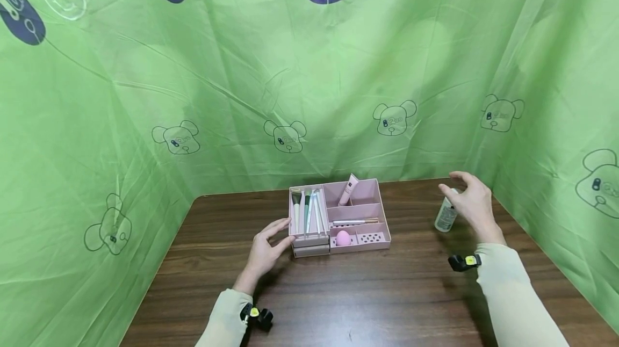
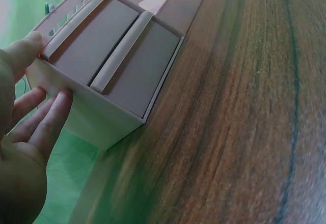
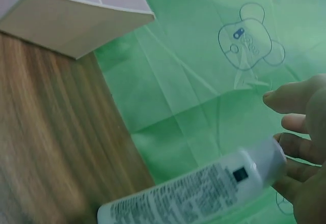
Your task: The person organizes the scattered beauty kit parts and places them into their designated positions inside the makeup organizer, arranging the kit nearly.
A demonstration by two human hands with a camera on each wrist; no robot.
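Observation:
A pink desktop organizer stands at the table's back middle. My left hand touches its left front corner, the thumb at the front edge and the other fingers against the side wall. Several makeup brushes lie in the organizer's left top section, above two drawers. At the right stands a white bottle with printed text, its label plain in the right wrist view. My right hand is at the bottle's cap, thumb and forefinger spread apart. Whether its rear fingers touch the cap, I cannot tell.
Inside the organizer are a pink tube, a slim brush and a round pink sponge. Green patterned cloth hangs behind and at both sides of the dark wooden table.

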